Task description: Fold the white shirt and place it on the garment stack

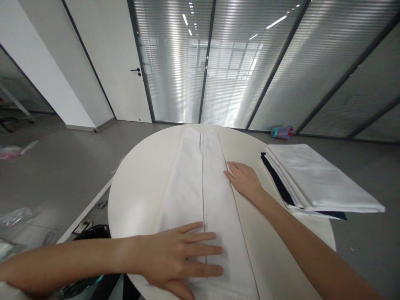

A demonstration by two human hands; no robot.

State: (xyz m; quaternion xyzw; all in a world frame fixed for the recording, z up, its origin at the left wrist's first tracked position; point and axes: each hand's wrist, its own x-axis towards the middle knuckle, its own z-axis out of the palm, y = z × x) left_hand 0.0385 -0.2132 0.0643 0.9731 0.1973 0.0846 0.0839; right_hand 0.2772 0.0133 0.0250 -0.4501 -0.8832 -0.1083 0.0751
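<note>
A long white folded cloth point(215, 187) lies flat on a round white table point(134, 187), its two sides meeting along a seam down the middle. Across its near part my left hand point(184, 254) rests palm down, fingers spread over the seam. My right hand point(245, 179) lies at the cloth's right edge farther up, fingers stretched out and touching that edge. Neither hand grips anything. The near end of the cloth runs out of view at the bottom.
Folded white cloths point(318, 179) with a dark cloth point(281, 185) among them overhang the table's right side. A black plastic bag point(96, 231) is below at left. Beyond the table are a blue and pink object point(282, 132) on the floor, glass partitions and a white door point(109, 54).
</note>
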